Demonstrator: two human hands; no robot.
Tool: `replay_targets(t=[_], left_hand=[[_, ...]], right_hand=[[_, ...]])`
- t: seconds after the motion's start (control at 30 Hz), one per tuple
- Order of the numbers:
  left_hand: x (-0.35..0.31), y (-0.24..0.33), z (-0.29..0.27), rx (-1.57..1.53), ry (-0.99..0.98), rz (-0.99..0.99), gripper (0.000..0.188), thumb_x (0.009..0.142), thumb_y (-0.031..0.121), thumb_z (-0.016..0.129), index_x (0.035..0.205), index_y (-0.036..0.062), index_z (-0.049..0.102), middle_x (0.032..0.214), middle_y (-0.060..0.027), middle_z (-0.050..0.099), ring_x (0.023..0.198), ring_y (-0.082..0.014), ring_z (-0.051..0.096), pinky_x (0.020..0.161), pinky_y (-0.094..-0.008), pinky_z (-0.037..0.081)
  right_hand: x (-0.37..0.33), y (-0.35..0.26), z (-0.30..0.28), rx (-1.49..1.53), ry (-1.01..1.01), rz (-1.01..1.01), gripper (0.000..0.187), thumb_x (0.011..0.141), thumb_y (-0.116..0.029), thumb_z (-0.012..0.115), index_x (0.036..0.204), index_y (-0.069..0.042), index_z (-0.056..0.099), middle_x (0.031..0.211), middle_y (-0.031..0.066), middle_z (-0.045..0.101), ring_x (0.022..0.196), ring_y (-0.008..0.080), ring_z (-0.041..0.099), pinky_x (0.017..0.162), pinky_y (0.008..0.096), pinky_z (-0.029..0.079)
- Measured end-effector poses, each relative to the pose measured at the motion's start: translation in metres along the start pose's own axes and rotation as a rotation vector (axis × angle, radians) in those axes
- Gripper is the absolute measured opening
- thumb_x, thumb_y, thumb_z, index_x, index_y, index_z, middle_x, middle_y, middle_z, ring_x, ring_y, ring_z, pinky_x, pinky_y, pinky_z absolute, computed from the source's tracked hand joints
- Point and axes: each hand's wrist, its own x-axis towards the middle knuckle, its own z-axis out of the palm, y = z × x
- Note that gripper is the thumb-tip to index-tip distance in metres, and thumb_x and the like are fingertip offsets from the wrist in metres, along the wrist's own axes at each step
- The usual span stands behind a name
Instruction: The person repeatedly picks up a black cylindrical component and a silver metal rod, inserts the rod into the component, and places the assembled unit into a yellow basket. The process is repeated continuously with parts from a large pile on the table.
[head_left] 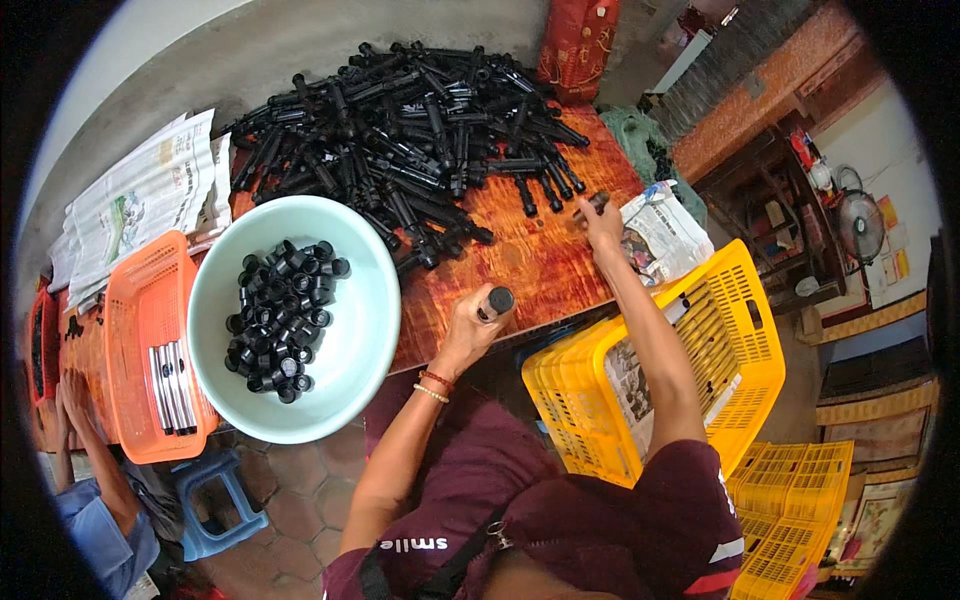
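My left hand point(468, 330) is closed round a tube with a black round end point(499, 300), held in front of the table's near edge. The end faces up toward me, and most of the tube is hidden by the fingers. Over the table's right side, my right hand point(602, 224) is closed round a short dark cylindrical piece point(596, 203), too small to name exactly. Beyond both hands lies a big heap of black plastic tube-like parts point(400, 130). To the left, a pale blue basin point(365, 370) contains many small black caps point(285, 310).
A yellow crate point(570, 400) with newspaper and gold tubes point(705, 335) stands at right, under my right forearm. At left are an orange basket point(125, 300) with silver tubes point(172, 385), stacked newspapers point(150, 190) and another person's arm point(95, 440). A blue stool point(215, 505) stands below.
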Motion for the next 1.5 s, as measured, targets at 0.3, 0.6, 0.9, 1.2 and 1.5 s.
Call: replay_targets(t=[0.3, 0.6, 0.9, 1.2, 1.5], left_hand=[[-0.001, -0.004, 0.004, -0.044, 0.019, 0.063, 0.016, 0.081, 0.009, 0.068, 0.083, 0.0004, 0.054, 0.071, -0.0095, 0.055, 0.063, -0.0179, 0.051, 0.058, -0.0305, 0.043], [-0.002, -0.021, 0.008, -0.075, 0.033, 0.03, 0.018, 0.083, 0.014, 0.068, 0.086, 0.0012, 0.057, 0.068, -0.0049, 0.051, 0.062, -0.0124, 0.045, 0.058, -0.0288, 0.042], [-0.002, -0.023, 0.006, -0.062, 0.022, 0.034, 0.016, 0.082, 0.012, 0.068, 0.083, 0.0017, 0.056, 0.066, -0.0064, 0.051, 0.059, -0.0133, 0.046, 0.055, -0.0301, 0.041], [-0.002, -0.019, 0.004, -0.051, 0.01, 0.035, 0.016, 0.08, 0.012, 0.067, 0.082, 0.0014, 0.055, 0.066, -0.0069, 0.05, 0.059, -0.0155, 0.048, 0.056, -0.0304, 0.041], [-0.002, -0.028, 0.007, -0.071, 0.008, 0.037, 0.015, 0.082, 0.013, 0.066, 0.084, 0.0016, 0.056, 0.067, -0.0053, 0.051, 0.059, -0.013, 0.048, 0.056, -0.0292, 0.041]], right_hand=[[-0.145, -0.147, -0.073, -0.185, -0.554, -0.459, 0.032, 0.092, -0.033, 0.053, 0.098, -0.002, 0.054, 0.079, 0.0089, 0.056, 0.067, 0.0218, 0.055, 0.063, 0.0365, 0.043], [-0.186, -0.198, -0.065, -0.628, -0.784, -0.883, 0.027, 0.087, -0.02, 0.057, 0.108, -0.004, 0.054, 0.092, 0.0154, 0.057, 0.088, 0.0356, 0.057, 0.072, 0.0436, 0.045], [-0.187, -0.215, -0.06, -0.819, -0.811, -0.957, 0.029, 0.082, -0.016, 0.061, 0.108, -0.005, 0.054, 0.091, 0.0147, 0.056, 0.086, 0.0366, 0.057, 0.071, 0.0461, 0.045], [-0.183, -0.231, -0.059, -0.854, -0.846, -1.001, 0.034, 0.078, -0.015, 0.066, 0.11, -0.006, 0.058, 0.085, 0.0116, 0.056, 0.078, 0.0327, 0.058, 0.067, 0.0423, 0.045], [-0.178, -0.24, -0.057, -0.762, -0.925, -1.035, 0.035, 0.078, -0.013, 0.065, 0.111, -0.003, 0.058, 0.085, 0.013, 0.055, 0.08, 0.0329, 0.056, 0.069, 0.0407, 0.045]])
